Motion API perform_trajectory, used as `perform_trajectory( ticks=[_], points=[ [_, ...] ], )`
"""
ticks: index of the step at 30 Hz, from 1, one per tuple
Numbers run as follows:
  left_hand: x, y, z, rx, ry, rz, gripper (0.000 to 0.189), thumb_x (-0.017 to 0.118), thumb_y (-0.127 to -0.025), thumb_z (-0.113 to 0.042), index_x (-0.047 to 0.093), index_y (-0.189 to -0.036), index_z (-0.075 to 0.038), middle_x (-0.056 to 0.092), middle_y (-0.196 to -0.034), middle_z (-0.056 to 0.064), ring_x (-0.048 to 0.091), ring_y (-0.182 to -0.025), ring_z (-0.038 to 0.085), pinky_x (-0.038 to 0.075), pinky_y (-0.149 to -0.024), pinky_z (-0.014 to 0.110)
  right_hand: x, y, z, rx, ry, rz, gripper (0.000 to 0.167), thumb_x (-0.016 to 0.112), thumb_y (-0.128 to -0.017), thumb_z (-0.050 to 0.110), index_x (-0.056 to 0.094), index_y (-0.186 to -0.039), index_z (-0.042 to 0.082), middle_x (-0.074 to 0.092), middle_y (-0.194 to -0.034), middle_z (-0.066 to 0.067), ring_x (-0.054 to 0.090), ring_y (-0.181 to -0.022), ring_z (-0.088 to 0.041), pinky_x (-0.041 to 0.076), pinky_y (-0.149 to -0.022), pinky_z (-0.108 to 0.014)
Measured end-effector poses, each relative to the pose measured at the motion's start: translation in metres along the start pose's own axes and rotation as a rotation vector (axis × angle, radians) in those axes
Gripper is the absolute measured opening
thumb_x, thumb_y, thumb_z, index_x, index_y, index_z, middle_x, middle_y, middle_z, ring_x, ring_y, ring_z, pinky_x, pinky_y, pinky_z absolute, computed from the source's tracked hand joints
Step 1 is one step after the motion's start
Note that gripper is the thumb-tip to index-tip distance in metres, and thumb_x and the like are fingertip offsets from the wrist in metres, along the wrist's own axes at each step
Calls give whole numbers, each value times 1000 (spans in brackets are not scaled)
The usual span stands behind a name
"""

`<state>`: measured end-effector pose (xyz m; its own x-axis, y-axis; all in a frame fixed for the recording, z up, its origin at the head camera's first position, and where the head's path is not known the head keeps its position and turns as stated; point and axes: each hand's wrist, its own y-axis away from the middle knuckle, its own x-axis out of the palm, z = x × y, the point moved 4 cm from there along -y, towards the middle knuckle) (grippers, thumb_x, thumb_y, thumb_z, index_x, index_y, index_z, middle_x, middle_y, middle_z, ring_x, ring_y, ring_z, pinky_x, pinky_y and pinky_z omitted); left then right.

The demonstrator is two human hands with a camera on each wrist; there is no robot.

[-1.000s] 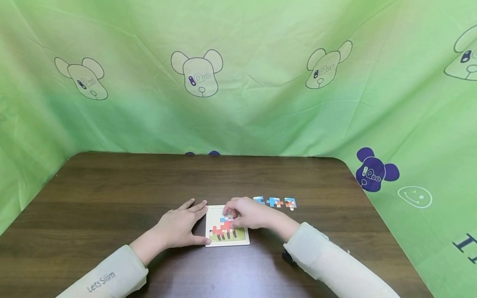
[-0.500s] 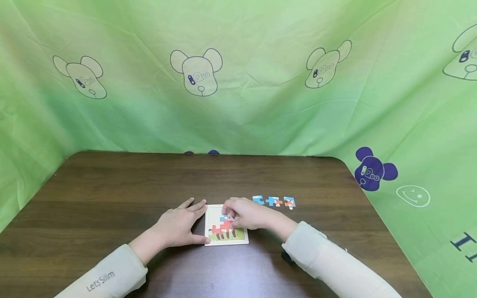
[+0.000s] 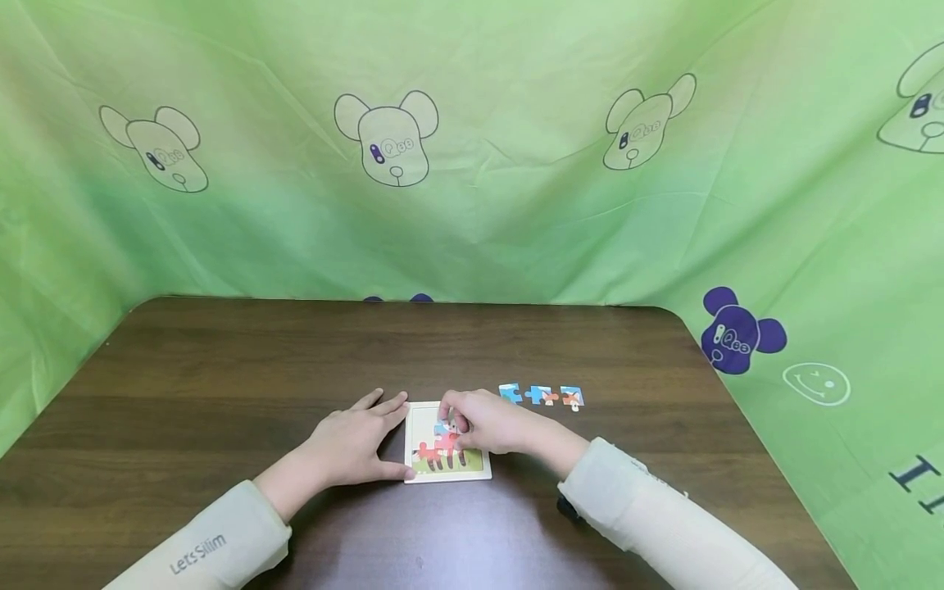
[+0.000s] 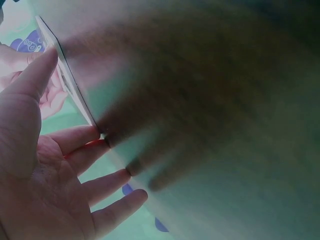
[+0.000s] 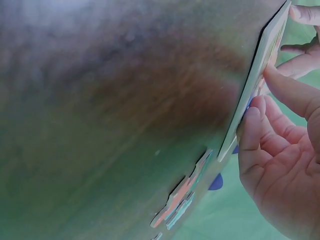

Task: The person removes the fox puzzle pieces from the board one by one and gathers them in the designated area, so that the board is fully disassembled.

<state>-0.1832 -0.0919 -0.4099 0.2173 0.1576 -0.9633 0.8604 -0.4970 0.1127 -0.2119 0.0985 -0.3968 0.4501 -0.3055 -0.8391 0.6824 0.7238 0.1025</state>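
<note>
A small square puzzle tray (image 3: pixel 450 480) with a pale rim lies flat on the table, partly filled with pieces showing a red animal with dark legs on green ground. My left hand (image 3: pixel 347 449) is spread at its left side, thumb on the lower left corner and fingertips near the upper left edge. Over the tray's right part, my right hand (image 3: pixel 494 422) has bent fingers and thumb pinching a puzzle piece (image 3: pixel 445 428) with blue and white on it; the hand hides much of that piece. In the right wrist view, thumb and fingertips are right at the tray (image 5: pixel 237 122).
Three loose pieces lie in a row behind the right hand: a blue one (image 3: pixel 510 393), a blue and orange one (image 3: pixel 542 396), and another blue and orange one (image 3: pixel 572 398). The brown wooden table (image 3: pixel 295 344) ends at a green printed curtain (image 3: pixel 479 229).
The piece under the right fingers has turned or shifted slightly, and its face-like pattern shows less than before. The left hand stays at the tray. The head view has tilted a little.
</note>
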Motion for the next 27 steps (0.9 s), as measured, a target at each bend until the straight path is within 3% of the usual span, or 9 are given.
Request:
perform_trajectory(
  ticks=[7,15,22,27],
  points=[
    [0,1,0,-6,5,7,91,74,-75,-66,50,-147,-14,42,-158,0,35,-148,35,49,-90,65,-1,1,2,10,-14,-4,30,76,-82,1,57,-105,7,53,-72,2,43,-63,-2,39,-64,-20],
    [-2,0,0,-4,6,6,92,74,-75,-66,50,-147,-14,42,-158,0,35,-147,35,49,-91,63,-4,2,1,6,-79,-16,31,77,-82,3,58,-106,6,56,-88,-4,49,-68,-8,42,-65,-20],
    [-2,0,0,-6,10,6,92,74,-75,-66,50,-147,-13,42,-158,0,35,-147,35,49,-91,64,-7,1,-5,3,-191,-20,22,71,-86,-1,59,-102,6,60,-82,-3,51,-64,-4,43,-62,-19],
    [-1,0,-1,-7,5,12,93,73,-75,-67,49,-148,-14,42,-158,0,35,-147,35,50,-91,63,-7,1,-4,29,-257,-27,15,67,-90,-1,61,-100,7,58,-79,1,54,-69,-5,46,-67,-19]
  ],
)
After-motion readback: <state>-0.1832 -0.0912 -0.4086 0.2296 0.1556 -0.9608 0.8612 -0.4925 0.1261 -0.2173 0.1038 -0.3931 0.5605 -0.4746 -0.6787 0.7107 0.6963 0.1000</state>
